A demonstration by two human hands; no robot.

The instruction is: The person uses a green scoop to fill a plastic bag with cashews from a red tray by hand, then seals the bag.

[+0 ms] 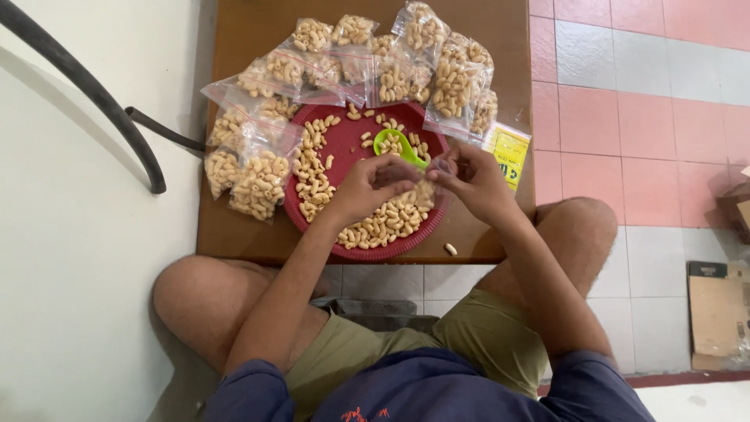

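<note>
Small clear bag (pixel 426 191), part-filled with pale snacks, is pinched at its mouth between left hand (pixel 367 187) and right hand (pixel 473 184), both closed on it, at frame centre above the red tray (pixel 344 137). If tilted, pieces could be spilled; one stray piece (pixel 451 249) is seen on the surface (pixel 234 227).

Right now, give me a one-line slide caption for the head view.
Both hands, left and right, hold a small clear bag of snacks over a red tray beside filled bags.
</note>
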